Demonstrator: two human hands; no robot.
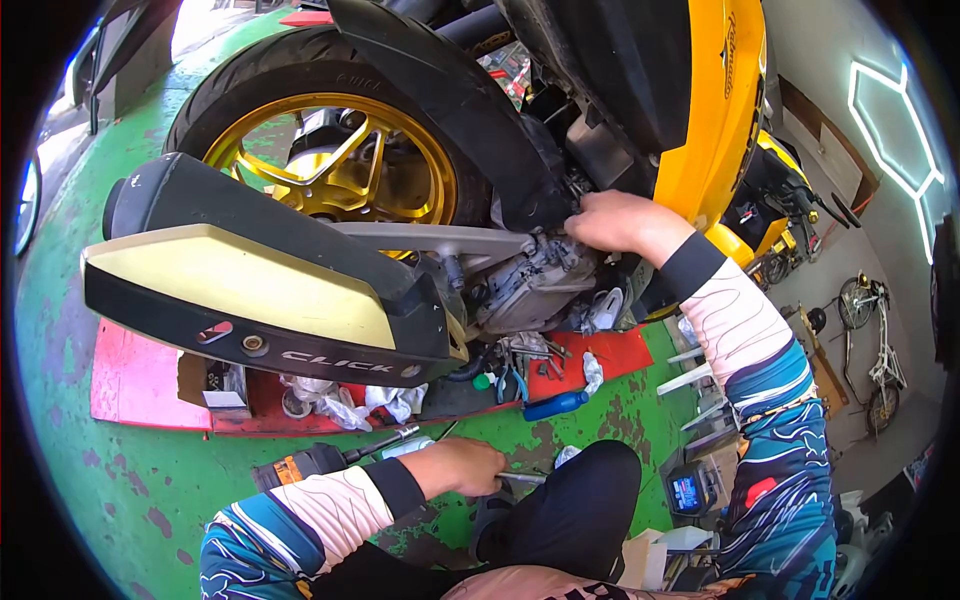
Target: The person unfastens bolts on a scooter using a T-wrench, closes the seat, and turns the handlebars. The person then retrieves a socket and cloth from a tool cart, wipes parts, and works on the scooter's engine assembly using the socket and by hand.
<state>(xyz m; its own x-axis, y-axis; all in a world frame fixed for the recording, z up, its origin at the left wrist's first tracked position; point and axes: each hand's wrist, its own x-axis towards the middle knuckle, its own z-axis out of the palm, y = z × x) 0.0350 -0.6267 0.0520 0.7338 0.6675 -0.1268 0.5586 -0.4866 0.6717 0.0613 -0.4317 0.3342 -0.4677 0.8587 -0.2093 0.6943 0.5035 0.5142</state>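
Right hand (622,222) was up at the scooter (625,70) engine (525,290)

The right hand reached in just above the engine, beside the yellow body panel (722,110). Its fingertips were hidden among dark parts, so whether they gripped anything could not be told. The engine sat right of the gold-rimmed wheel (320,168) and of the muffler (260,290) marked CLICK. The left hand (460,466) was low, near the person's bent knee (600,480), its fingers curled around a slim metal rod (525,478) that stuck out. Near that hand, an orange-and-black cordless driver (300,465) lay on the green floor (130,510). White rags (342,408), an open box (225,397) and a blue-handled tool (555,406) lay along the red platform (625,355).
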